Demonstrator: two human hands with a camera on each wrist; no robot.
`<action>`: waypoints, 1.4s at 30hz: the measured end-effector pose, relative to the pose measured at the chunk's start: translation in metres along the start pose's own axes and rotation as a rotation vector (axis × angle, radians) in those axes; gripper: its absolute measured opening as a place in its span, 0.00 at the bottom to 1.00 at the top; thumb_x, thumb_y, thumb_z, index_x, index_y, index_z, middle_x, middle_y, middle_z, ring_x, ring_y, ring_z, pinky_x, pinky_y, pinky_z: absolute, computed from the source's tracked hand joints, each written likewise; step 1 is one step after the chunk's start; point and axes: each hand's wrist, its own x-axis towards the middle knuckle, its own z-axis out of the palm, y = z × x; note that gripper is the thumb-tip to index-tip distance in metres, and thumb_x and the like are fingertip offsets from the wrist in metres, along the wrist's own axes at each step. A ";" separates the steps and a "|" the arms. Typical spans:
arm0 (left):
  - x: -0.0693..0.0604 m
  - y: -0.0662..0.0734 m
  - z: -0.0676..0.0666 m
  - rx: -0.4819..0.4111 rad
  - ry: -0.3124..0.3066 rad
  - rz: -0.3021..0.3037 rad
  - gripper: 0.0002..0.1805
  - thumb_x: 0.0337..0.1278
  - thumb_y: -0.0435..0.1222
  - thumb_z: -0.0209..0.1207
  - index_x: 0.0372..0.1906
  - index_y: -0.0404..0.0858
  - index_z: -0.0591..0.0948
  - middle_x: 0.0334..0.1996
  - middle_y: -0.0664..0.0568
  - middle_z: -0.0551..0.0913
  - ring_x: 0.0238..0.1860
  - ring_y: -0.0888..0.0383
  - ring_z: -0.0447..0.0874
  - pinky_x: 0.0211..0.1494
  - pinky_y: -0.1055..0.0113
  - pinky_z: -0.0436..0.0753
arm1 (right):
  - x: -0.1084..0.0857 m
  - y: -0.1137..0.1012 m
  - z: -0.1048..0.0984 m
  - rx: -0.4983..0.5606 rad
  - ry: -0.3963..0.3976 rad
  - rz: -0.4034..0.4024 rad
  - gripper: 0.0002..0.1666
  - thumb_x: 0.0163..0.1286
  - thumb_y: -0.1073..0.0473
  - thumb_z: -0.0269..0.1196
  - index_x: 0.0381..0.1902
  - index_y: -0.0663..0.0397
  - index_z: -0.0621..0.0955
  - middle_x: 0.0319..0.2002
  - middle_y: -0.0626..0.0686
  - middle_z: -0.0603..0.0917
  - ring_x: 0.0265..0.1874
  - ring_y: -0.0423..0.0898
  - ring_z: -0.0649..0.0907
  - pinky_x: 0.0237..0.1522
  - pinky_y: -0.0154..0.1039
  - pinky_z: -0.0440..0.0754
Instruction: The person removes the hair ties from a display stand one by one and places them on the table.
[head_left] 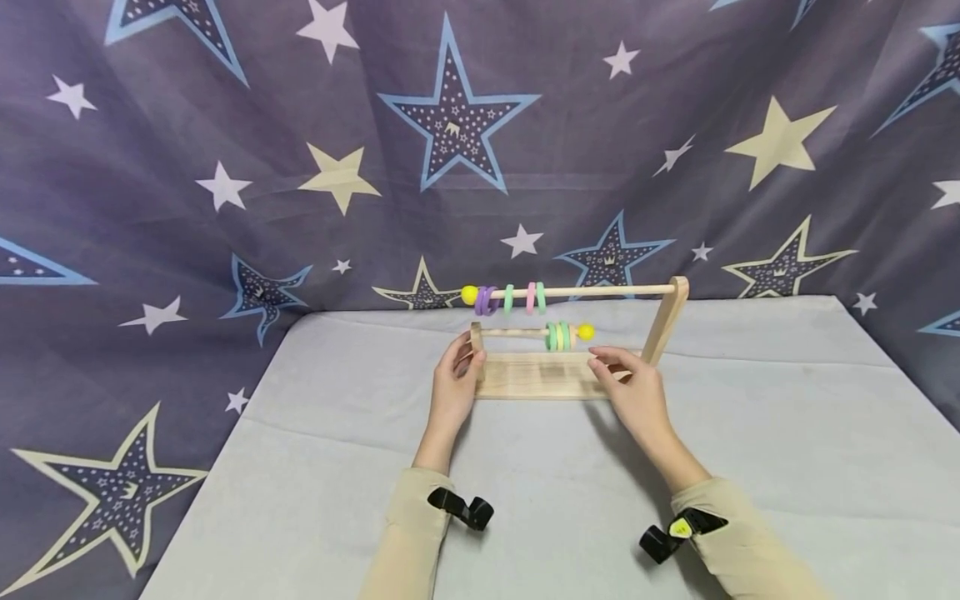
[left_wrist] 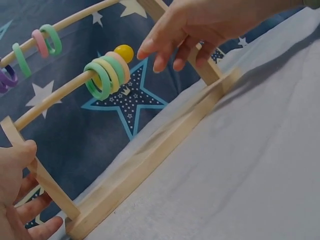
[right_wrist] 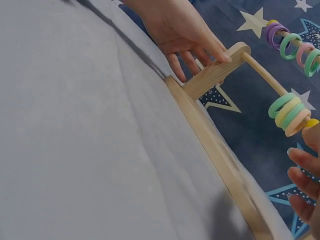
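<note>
A wooden ring rack [head_left: 540,379] stands on the cloth, with a short upright on the left and a taller one [head_left: 666,321] on the right. My left hand [head_left: 453,379] holds the short upright [left_wrist: 42,177], thumb on one side and fingers on the other. From that upright runs the lower rod [left_wrist: 55,100], carrying green, yellow and peach rings [right_wrist: 289,114] bunched beside a yellow end ball [head_left: 586,332]. My right hand [head_left: 633,392] hovers near this ball, its fingers loosely bent with nothing between them. Purple, green and pink rings [head_left: 531,297] hang spaced on the upper rod [head_left: 607,292].
Another yellow ball [head_left: 469,295] caps the upper rod's left end. Pale grey cloth [head_left: 787,433] covers the table under the rack. Behind it hangs a dark curtain [head_left: 270,125] printed with stars. Each sleeve bears a black wrist mount [head_left: 461,508].
</note>
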 end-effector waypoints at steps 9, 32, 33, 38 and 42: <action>0.000 -0.003 -0.001 -0.007 -0.004 -0.029 0.26 0.68 0.31 0.59 0.68 0.29 0.70 0.59 0.31 0.77 0.61 0.39 0.76 0.67 0.53 0.72 | 0.003 -0.004 0.015 0.128 0.004 0.078 0.15 0.66 0.58 0.69 0.48 0.59 0.87 0.42 0.57 0.88 0.35 0.35 0.83 0.36 0.25 0.79; 0.000 0.007 -0.001 -0.012 -0.018 -0.034 0.26 0.68 0.29 0.58 0.67 0.24 0.69 0.58 0.27 0.75 0.61 0.35 0.74 0.67 0.50 0.71 | 0.003 -0.013 0.034 0.178 0.097 0.130 0.13 0.65 0.61 0.70 0.43 0.66 0.85 0.38 0.63 0.87 0.34 0.39 0.80 0.32 0.25 0.74; 0.000 0.006 -0.001 -0.013 -0.015 -0.031 0.26 0.68 0.30 0.58 0.67 0.25 0.69 0.58 0.27 0.75 0.61 0.36 0.74 0.68 0.51 0.71 | 0.003 -0.011 0.034 0.183 0.100 0.126 0.13 0.65 0.61 0.70 0.43 0.65 0.85 0.37 0.62 0.88 0.33 0.38 0.79 0.33 0.25 0.74; 0.001 -0.002 -0.001 -0.019 -0.006 -0.026 0.26 0.68 0.32 0.59 0.67 0.29 0.70 0.58 0.31 0.77 0.61 0.39 0.75 0.67 0.53 0.72 | 0.004 -0.006 0.031 0.200 0.118 0.088 0.12 0.66 0.58 0.69 0.42 0.62 0.86 0.37 0.59 0.88 0.33 0.38 0.80 0.34 0.28 0.75; 0.002 -0.003 0.000 -0.018 -0.005 -0.032 0.26 0.68 0.32 0.59 0.67 0.30 0.71 0.58 0.32 0.77 0.61 0.41 0.76 0.67 0.55 0.73 | 0.005 -0.007 0.027 0.196 0.124 0.079 0.12 0.66 0.58 0.69 0.42 0.62 0.85 0.36 0.59 0.88 0.33 0.38 0.81 0.33 0.28 0.76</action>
